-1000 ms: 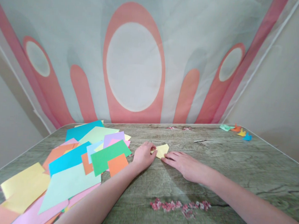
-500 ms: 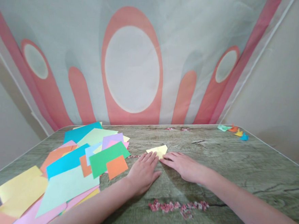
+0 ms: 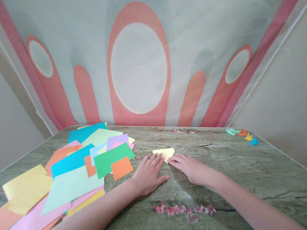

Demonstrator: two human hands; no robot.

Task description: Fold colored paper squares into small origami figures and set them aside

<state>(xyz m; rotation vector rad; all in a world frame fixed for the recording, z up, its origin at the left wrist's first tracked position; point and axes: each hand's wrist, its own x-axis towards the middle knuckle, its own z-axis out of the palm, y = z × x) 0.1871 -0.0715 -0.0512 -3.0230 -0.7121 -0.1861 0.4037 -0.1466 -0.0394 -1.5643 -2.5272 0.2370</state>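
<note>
A small piece of folded pale yellow paper [image 3: 168, 152] lies flat on the table, with creased, angled edges. My left hand [image 3: 149, 175] is open and palm down, its stretched fingertips resting on the paper's lower left side and the thumb out to the right. At the paper's lower right edge, the extended fingers of my right hand [image 3: 188, 167] touch it; they lie close together, and their undersides are hidden. Part of the paper is covered by my left fingers.
Many-coloured paper sheets, among them a green sheet [image 3: 113, 159] and an orange one [image 3: 122, 168], spread over the left side of the wood-patterned table [image 3: 234, 159]. Several small folded paper figures, one of them blue [image 3: 254, 141], sit at the far right corner. A printed backdrop [image 3: 180, 36] stands behind.
The whole view has shifted slightly. Both hands stay at the paper; the left fingers look a little more spread, and the right fingers remain at its lower right edge.
</note>
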